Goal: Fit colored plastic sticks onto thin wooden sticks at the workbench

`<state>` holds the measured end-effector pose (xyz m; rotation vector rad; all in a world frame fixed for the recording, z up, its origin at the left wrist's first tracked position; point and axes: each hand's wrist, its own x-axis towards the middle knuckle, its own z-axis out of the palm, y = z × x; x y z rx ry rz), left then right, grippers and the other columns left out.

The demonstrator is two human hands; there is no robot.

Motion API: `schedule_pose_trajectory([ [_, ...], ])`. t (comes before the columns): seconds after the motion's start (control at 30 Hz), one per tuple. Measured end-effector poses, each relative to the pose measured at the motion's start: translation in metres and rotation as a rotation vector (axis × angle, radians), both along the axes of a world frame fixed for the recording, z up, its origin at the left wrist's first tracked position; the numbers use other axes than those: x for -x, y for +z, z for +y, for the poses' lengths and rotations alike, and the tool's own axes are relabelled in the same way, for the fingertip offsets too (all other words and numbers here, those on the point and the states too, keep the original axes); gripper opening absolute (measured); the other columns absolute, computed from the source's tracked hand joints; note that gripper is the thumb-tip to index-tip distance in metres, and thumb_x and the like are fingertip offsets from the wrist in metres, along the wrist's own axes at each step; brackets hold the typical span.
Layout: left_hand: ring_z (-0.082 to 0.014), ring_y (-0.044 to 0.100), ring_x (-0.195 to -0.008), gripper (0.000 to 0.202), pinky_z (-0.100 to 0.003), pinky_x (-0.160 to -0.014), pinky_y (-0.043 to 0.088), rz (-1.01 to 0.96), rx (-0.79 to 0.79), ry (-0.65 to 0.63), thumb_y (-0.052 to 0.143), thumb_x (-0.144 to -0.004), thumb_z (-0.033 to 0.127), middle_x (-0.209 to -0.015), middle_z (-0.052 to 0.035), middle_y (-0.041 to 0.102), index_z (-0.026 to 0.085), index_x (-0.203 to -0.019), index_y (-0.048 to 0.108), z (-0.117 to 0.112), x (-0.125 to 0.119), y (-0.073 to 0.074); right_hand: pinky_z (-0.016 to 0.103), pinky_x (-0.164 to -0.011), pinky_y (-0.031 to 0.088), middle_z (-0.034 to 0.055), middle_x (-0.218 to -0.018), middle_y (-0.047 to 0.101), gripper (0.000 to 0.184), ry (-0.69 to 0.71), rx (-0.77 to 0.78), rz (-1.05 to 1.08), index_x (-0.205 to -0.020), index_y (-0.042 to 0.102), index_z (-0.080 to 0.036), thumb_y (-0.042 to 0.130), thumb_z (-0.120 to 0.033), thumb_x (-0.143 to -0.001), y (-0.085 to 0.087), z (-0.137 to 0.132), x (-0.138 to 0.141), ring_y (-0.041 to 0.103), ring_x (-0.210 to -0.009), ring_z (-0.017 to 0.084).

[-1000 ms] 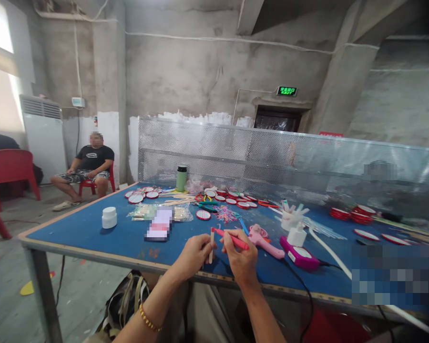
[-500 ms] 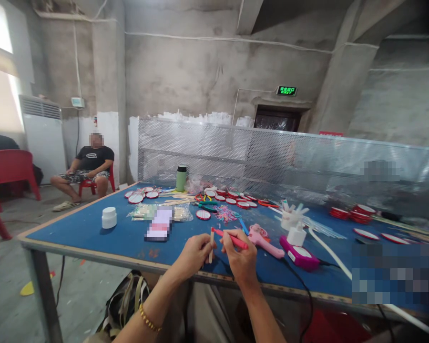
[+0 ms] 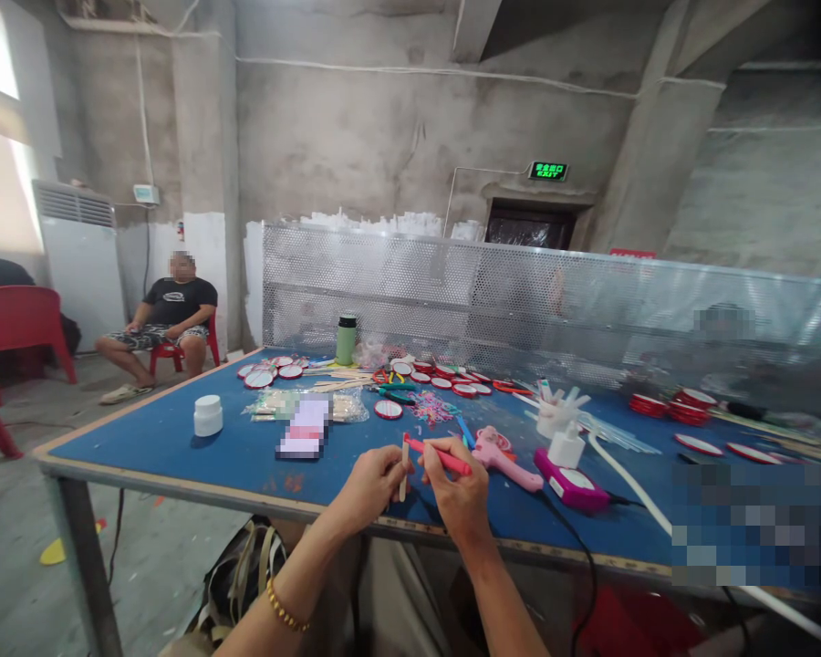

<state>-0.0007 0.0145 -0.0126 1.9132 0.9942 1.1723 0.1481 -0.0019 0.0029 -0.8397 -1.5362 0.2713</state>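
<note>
Low in the centre of the frame I see the left hand [image 3: 371, 484] with its fingers pinched shut on a thin wooden stick [image 3: 403, 474], held upright just over the near edge of the blue counter [image 3: 178, 438], while the right hand [image 3: 462, 493] has its fingers clamped on a red pen [image 3: 444, 456] whose tip meets the stick's top end. Just right of the hands I see a pink glue gun [image 3: 503, 461] and a magenta device [image 3: 571, 484] lying on the counter; a white jar [image 3: 208, 415] stands well apart at middle left, a green flask [image 3: 346, 340] further up
</note>
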Motion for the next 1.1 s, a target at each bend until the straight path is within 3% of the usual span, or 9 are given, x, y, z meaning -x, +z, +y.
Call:
schedule_pose_trajectory([
  [1.1,-0.0119,0.05,-0.053,0.038,-0.021,-0.053,0.036,0.003,0.012,0.0,0.044,-0.091,0.046,-0.058,-0.0005,0.058,0.016,-0.074,0.059,-0.0005,0.0009,0.0006,0.026,-0.053,0.05,-0.0004,-0.067,0.062,0.02,-0.032,0.003,0.019,-0.079,0.062,-0.021,0.056,-0.036,-0.09,-0.0037,0.0021,-0.0011,0.057,-0.056,0.014],
])
